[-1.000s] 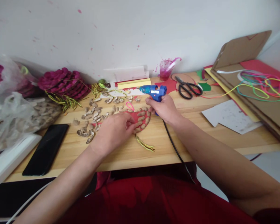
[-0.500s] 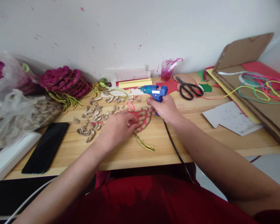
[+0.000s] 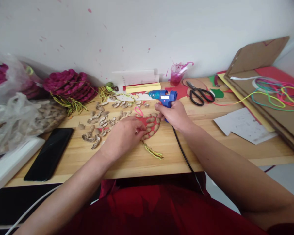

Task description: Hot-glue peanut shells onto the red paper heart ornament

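Note:
My right hand [image 3: 173,115] is closed round the grip of a blue hot glue gun [image 3: 163,96], its nozzle pointing left; a black cord [image 3: 183,153] runs from it off the table's front edge. My left hand [image 3: 123,134] rests palm down on a red paper shape [image 3: 150,125] that is partly covered with glued peanut shells, fingertips pressed on the shells. A pink loop [image 3: 138,111] sticks out at the shape's top and a yellow-green tassel [image 3: 153,151] hangs from its bottom.
Loose peanut shells [image 3: 100,120] lie left of the shape. A black phone [image 3: 49,153] lies at front left, beside plastic bags [image 3: 17,117] and magenta flowers [image 3: 68,85]. Scissors [image 3: 199,93], a pink cup [image 3: 175,73], white paper [image 3: 242,124], cardboard [image 3: 271,101] with coloured cords sit right.
Both hands stay on the shape and the glue gun; the view has drifted slightly, and my left fingers have shifted a little over the shells.

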A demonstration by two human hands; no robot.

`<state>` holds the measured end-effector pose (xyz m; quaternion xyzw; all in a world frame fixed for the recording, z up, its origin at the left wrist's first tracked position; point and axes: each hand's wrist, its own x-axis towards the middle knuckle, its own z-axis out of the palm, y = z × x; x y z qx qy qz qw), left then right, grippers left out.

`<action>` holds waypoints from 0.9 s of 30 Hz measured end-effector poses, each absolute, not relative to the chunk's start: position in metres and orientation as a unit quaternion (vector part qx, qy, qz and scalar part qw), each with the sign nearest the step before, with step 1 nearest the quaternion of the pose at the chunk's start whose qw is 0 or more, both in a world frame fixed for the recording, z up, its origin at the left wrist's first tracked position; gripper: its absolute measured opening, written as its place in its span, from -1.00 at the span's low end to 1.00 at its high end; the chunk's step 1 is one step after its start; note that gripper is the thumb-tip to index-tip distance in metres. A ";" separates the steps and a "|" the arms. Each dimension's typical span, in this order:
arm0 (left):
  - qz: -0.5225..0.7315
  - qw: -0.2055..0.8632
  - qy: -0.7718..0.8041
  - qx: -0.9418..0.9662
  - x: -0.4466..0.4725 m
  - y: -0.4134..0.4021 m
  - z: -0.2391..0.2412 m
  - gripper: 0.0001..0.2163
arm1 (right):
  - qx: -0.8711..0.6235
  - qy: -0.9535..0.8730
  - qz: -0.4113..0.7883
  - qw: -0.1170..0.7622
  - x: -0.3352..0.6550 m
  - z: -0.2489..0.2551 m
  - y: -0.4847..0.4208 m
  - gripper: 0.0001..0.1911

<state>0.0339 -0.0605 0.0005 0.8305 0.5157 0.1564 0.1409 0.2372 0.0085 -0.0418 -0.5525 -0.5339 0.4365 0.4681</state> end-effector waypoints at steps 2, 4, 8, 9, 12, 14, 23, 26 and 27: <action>0.167 0.140 0.517 0.828 0.031 -0.060 0.003 -0.88 | -0.551 -0.532 0.440 0.469 0.237 -0.042 0.009 -0.82; 0.172 0.137 0.526 0.822 0.027 -0.059 0.007 -0.86 | -0.548 -0.527 0.445 0.473 0.237 -0.042 0.009 -0.83; 0.159 0.117 0.556 0.807 0.019 -0.057 0.016 -0.73 | -0.539 -0.521 0.458 0.477 0.237 -0.043 0.009 -0.83; 0.159 0.114 0.560 0.805 0.018 -0.057 0.018 -0.71 | -0.537 -0.522 0.460 0.477 0.237 -0.044 0.009 -0.83; 0.190 0.126 0.553 0.802 0.015 -0.059 0.016 -0.78 | -0.534 -0.522 0.462 0.479 0.238 -0.047 0.010 -0.82; 0.218 0.136 0.547 0.796 0.015 -0.060 0.013 -0.79 | -0.532 -0.521 0.463 0.481 0.238 -0.047 0.011 -0.82; 0.197 0.120 0.546 0.805 0.014 -0.061 0.009 -0.70 | -0.532 -0.531 0.457 0.476 0.238 -0.045 0.010 -0.83; 0.190 0.109 0.535 0.816 0.013 -0.061 0.006 -0.67 | -0.530 -0.532 0.456 0.478 0.238 -0.046 0.010 -0.83; 0.192 0.108 0.529 0.819 0.013 -0.061 0.005 -0.67 | -0.530 -0.531 0.457 0.477 0.238 -0.046 0.010 -0.83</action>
